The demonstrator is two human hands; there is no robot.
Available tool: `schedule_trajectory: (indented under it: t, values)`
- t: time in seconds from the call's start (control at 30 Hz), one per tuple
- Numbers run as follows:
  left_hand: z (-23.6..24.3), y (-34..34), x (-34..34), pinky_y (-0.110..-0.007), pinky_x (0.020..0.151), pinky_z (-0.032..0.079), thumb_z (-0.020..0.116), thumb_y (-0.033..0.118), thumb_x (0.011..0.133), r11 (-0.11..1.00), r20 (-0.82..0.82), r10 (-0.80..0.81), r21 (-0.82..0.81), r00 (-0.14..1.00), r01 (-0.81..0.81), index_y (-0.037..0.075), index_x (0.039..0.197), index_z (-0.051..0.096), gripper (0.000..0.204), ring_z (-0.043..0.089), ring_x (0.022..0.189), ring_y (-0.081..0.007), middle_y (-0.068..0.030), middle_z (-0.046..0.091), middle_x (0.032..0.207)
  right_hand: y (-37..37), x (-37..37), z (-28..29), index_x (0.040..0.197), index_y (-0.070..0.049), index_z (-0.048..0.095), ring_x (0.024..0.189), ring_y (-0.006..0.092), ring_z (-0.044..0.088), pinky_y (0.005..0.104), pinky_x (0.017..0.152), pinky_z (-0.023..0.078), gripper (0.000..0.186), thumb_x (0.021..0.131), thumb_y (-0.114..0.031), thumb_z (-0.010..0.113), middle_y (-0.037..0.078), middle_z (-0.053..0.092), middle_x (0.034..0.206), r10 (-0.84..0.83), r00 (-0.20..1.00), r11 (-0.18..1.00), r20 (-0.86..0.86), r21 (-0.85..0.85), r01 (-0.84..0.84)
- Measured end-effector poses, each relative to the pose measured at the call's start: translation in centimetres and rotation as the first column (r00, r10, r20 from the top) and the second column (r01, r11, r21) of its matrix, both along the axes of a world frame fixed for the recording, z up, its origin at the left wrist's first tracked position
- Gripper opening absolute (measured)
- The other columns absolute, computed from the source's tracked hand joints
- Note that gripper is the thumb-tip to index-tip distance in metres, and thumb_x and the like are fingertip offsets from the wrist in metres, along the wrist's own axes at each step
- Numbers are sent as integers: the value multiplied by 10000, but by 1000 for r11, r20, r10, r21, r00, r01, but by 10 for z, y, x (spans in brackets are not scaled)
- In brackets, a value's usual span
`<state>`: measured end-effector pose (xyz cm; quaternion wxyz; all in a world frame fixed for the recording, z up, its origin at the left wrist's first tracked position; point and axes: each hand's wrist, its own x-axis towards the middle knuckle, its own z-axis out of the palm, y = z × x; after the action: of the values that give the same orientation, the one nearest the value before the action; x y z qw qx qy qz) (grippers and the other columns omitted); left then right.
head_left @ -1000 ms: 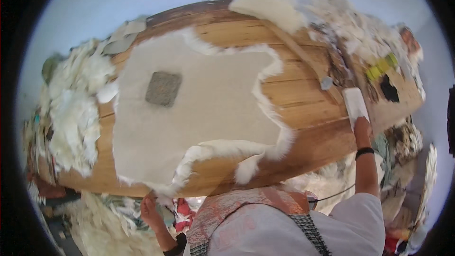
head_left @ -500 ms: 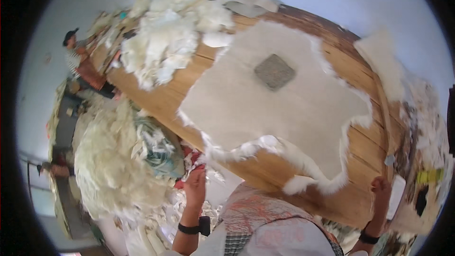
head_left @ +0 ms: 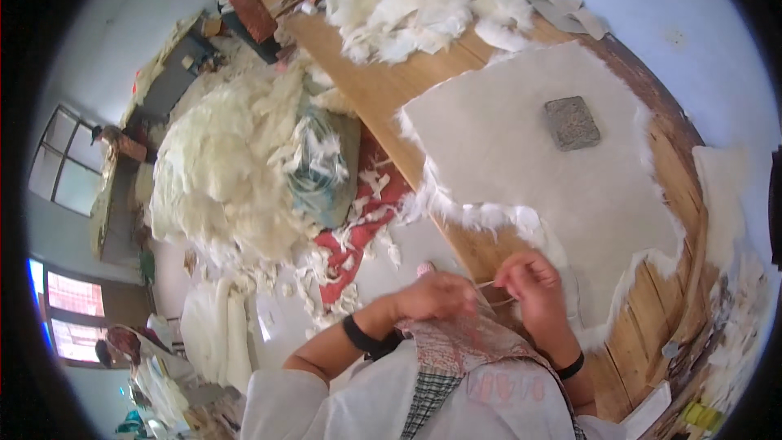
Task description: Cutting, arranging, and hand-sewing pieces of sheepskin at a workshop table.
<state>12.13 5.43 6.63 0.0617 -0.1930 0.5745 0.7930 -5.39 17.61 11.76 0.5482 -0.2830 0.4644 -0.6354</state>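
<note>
My left hand [head_left: 436,300], a black band at its wrist, has curled fingers, slightly blurred, at a thin pale cord [head_left: 489,283] just above my pinkish patterned apron [head_left: 456,334]. Pinched on the same cord, my right hand [head_left: 531,285] is raised near the wooden table's edge. Beyond them a pale hide [head_left: 505,138] lies skin side up on the table [head_left: 375,81], fringed with white fur, with a rough grey square block [head_left: 572,122] on it. A white oblong [head_left: 648,407] lies at the lower right.
Fur scraps [head_left: 391,8] cover the far table. A big fleece heap [head_left: 212,163] and a red cloth [head_left: 383,187] lie on the floor at left. A striped-shirted co-worker [head_left: 232,0] stands at the far end; two other people [head_left: 122,143] [head_left: 122,346] are at the left.
The view has swung left. My right hand has left the white oblong it held a second ago; both hands have come together at the cord above my apron.
</note>
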Motion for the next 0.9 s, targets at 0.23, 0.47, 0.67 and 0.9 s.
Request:
schedule_trajectory:
  t: [0.23,0.47,0.67,0.9]
  values:
    - [-27,-75,105,-214,442,275,502,203,940,839,-226,543,89,809,-538,82,726,515,246,336,465,-66,36,384,549,33,-33,-42,1007,-91,518,605,83,409,213,545,352,102,977,-177,473,-13,432,693,-402,821,910,406,76,407]
    - [-49,-143,121,-221,434,291,449,184,966,226,129,935,503,331,-834,98,756,483,229,340,462,-76,31,377,549,31,-35,-53,993,-90,506,634,84,434,227,550,377,98,931,-154,548,-19,438,734,-532,829,845,173,169,507]
    - [-25,-195,50,-262,788,489,469,199,964,482,42,871,130,490,-867,46,1204,482,285,586,840,-114,-45,598,1047,74,-13,-83,1059,-19,543,726,241,538,336,687,460,352,742,-95,675,107,542,855,122,155,851,-980,183,492]
    - [-32,-299,-20,-261,824,445,487,206,963,792,-139,564,-187,814,-581,32,1175,511,275,543,971,-101,-43,596,1071,107,48,-12,1132,-23,518,691,248,576,374,606,473,498,715,-147,759,147,599,939,454,729,423,-512,844,329]
